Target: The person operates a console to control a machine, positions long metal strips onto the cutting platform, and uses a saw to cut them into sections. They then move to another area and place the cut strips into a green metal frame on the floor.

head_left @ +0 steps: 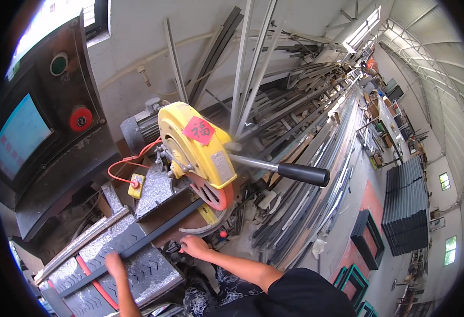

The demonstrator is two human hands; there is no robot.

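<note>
One long dark bar [158,231] lies slantwise on the grey counter [160,267], its far end under the yellow saw [189,153]. The left hand [114,266] is on this bar with bent fingers; I cannot tell if they grip it firmly. Fingers of the right hand [194,246] are curled near the counter's edge, their hold being unclear. Rightward, many metal profiles [300,195] lie in long piles.

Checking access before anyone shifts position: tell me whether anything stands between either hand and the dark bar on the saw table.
Nothing visible for the left hand, which is on the dark bar. In this view, a curved grey metal strip lies between the right hand and the bar's end near the blade.
</note>
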